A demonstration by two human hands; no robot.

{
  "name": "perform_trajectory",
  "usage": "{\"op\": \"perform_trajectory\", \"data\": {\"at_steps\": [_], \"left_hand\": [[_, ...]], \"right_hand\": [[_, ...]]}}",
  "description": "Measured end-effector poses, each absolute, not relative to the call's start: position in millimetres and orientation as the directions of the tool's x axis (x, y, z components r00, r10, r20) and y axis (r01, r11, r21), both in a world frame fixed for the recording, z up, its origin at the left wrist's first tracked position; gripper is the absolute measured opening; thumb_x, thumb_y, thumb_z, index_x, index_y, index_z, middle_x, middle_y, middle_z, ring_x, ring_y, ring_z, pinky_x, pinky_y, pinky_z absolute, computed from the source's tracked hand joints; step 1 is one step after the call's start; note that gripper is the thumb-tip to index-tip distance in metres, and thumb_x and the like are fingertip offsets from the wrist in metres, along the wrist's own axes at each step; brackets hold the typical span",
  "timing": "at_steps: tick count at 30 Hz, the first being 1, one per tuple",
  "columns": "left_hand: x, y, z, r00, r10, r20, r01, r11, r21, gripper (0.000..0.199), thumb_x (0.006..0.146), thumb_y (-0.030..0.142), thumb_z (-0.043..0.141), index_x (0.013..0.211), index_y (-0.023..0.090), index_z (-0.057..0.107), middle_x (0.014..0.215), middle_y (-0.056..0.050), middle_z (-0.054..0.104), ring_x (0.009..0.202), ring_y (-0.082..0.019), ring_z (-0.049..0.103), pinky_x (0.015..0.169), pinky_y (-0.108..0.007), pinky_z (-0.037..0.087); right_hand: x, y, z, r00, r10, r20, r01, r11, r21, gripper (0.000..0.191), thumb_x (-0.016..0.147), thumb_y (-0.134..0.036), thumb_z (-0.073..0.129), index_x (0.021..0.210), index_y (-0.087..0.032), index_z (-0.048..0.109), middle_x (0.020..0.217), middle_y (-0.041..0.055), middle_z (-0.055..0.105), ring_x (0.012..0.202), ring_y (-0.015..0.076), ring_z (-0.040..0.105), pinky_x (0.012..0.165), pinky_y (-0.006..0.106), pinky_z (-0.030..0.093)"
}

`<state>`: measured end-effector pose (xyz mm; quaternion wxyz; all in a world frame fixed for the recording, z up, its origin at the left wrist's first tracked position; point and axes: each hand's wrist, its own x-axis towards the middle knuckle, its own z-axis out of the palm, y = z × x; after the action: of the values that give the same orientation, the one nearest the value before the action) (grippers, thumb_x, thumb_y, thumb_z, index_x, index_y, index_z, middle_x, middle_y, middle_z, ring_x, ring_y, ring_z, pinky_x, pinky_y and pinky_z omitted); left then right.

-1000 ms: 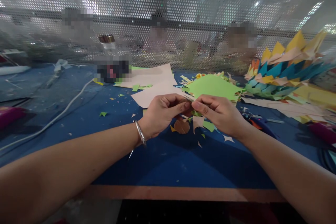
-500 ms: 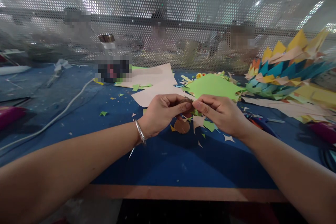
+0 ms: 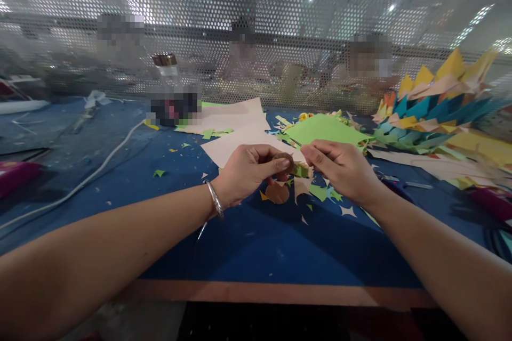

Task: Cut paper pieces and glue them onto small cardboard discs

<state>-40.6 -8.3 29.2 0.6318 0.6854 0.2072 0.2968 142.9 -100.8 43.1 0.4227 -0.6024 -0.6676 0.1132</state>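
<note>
My left hand (image 3: 250, 170), a silver bangle at its wrist, is closed with thumb and fingers around a small brown piece (image 3: 288, 159), mostly covered by the fingers. Green paper (image 3: 302, 170) shows at that piece's right side. My right hand (image 3: 340, 170) is closed in a pinch just to the right. A thin dark stick-like thing (image 3: 295, 141) pokes out from its fingertips toward the left; its kind cannot be made out. Below the hands, a brown round disc (image 3: 277, 193) lies on the blue table (image 3: 256, 245) among green and pale paper scraps (image 3: 319, 192).
Pale paper sheets (image 3: 236, 114) and a green sheet (image 3: 326, 132) lie behind my hands. At right stands a layered paper piece with yellow and blue points (image 3: 432, 104). A white cable (image 3: 108, 157) crosses the left side. A perforated screen (image 3: 280, 5) rises behind, with people beyond.
My right hand has drawn slightly right, away from my left, opening a gap where the green paper shows. My left hand stays nearly in place.
</note>
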Motion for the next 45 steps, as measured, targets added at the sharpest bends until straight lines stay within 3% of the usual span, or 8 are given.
{"op": "perform_trajectory", "data": {"at_steps": [8, 13, 20, 28, 45], "left_hand": [[-39.4, -4.6, 26.0, 0.743, 0.65, 0.162, -0.11, -0.12, 0.987, 0.019, 0.078, 0.031, 0.076, 0.085, 0.014, 0.074, 0.072, -0.002, 0.068, 0.066, -0.011, 0.061, 0.06, -0.023, 0.045], [-38.2, -4.4, 25.4, 0.759, 0.622, 0.192, -0.143, -0.128, 0.981, 0.019, 0.079, 0.032, 0.075, 0.083, 0.013, 0.072, 0.07, -0.001, 0.066, 0.065, -0.01, 0.059, 0.06, -0.022, 0.043], [-38.6, -4.6, 25.9, 0.759, 0.615, 0.215, -0.146, -0.162, 0.976, 0.018, 0.079, 0.031, 0.074, 0.082, 0.013, 0.073, 0.071, -0.001, 0.065, 0.066, -0.01, 0.056, 0.061, -0.023, 0.042], [-39.3, -4.3, 25.9, 0.757, 0.615, 0.221, -0.146, -0.171, 0.974, 0.017, 0.08, 0.03, 0.072, 0.084, 0.014, 0.073, 0.074, -0.002, 0.066, 0.068, -0.01, 0.055, 0.064, -0.024, 0.043], [-39.2, -1.0, 33.0, 0.805, 0.552, 0.215, -0.17, -0.132, 0.977, 0.008, 0.081, 0.02, 0.071, 0.084, 0.014, 0.076, 0.073, 0.0, 0.066, 0.065, -0.008, 0.052, 0.064, -0.022, 0.042]], "right_hand": [[142.2, -102.1, 41.7, 0.023, 0.937, 0.348, 0.731, 0.222, -0.646, 0.053, 0.091, -0.068, 0.053, 0.067, -0.021, 0.051, 0.056, -0.0053, 0.034, 0.05, 0.0097, 0.032, 0.048, 0.028, 0.023], [140.4, -103.0, 42.5, -0.01, 0.931, 0.365, 0.743, 0.251, -0.621, 0.052, 0.095, -0.064, 0.05, 0.066, -0.02, 0.047, 0.057, -0.0054, 0.032, 0.052, 0.0092, 0.032, 0.049, 0.027, 0.024], [142.0, -102.6, 42.1, -0.028, 0.927, 0.373, 0.753, 0.265, -0.602, 0.048, 0.097, -0.06, 0.049, 0.071, -0.019, 0.055, 0.059, -0.005, 0.034, 0.053, 0.0096, 0.034, 0.049, 0.026, 0.026], [142.9, -102.3, 42.0, -0.033, 0.92, 0.391, 0.757, 0.279, -0.591, 0.049, 0.098, -0.056, 0.05, 0.064, -0.021, 0.043, 0.057, -0.0056, 0.032, 0.052, 0.0091, 0.032, 0.049, 0.026, 0.025], [144.3, -104.0, 43.1, -0.049, 0.906, 0.42, 0.787, 0.294, -0.543, 0.048, 0.099, -0.052, 0.05, 0.064, -0.021, 0.042, 0.056, -0.0062, 0.03, 0.051, 0.0088, 0.03, 0.048, 0.026, 0.024]]}}
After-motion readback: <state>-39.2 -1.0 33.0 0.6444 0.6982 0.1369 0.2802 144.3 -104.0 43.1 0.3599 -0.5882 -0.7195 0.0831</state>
